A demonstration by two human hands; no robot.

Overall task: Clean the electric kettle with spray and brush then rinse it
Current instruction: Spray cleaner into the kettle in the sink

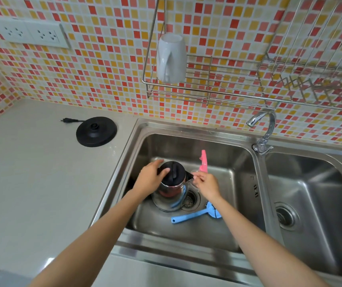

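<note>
Kettle (171,193) stands upright in the left basin of the sink (228,160), just beside the drain (189,200), lid (173,171) on. Left hand (150,179) sits on top, fingers and thumb curled round the lid's edge, gripping it. Right hand (206,184) grips the spray bottle (203,162), pink trigger head up, held close to the kettle's spout side; nozzle direction cannot be read. Brush (188,217) lies flat on the basin floor near the drain, head partly hidden under the right forearm, untouched. Base (96,131) and plug (67,120) lie on the counter (31,183), well apart from the basin, plugged into nothing. Judgement: early, spraying step; brushing and rinsing not yet done. Risks: (1) spraying with the lid shut would leave cleaner only on the outside; (2) pulling the lid one-handed could tip the kettle, as nothing else braces it on smooth steel; (3) a wet basin floor could soak the kettle's underside contacts; (4) stray spray or later rinse splashes could reach the base.
</note>
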